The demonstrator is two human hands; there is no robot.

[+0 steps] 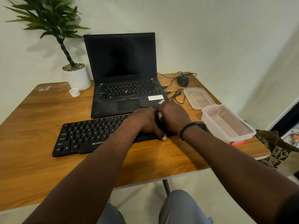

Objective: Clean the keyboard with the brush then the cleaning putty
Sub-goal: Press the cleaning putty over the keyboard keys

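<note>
Both hands (161, 120) together over keyboard (90, 135) right end | right grip on pale item, we judge brush, unclear | keyboard's long axis runs leftward from grip | left flat

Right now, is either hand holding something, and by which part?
The right hand is curled round a small thing with a pale tip, probably the brush; which part it grips is hidden. The left hand rests on the keyboard, holding nothing.

the black keyboard (84, 136) says "zebronic" in white along its front edge, and an arm hides the rest of the word. its keys show white letters like q, w, e, and "ctrl" and "alt". the laptop (126, 88) says "thinkpad" on its front right corner.
</note>
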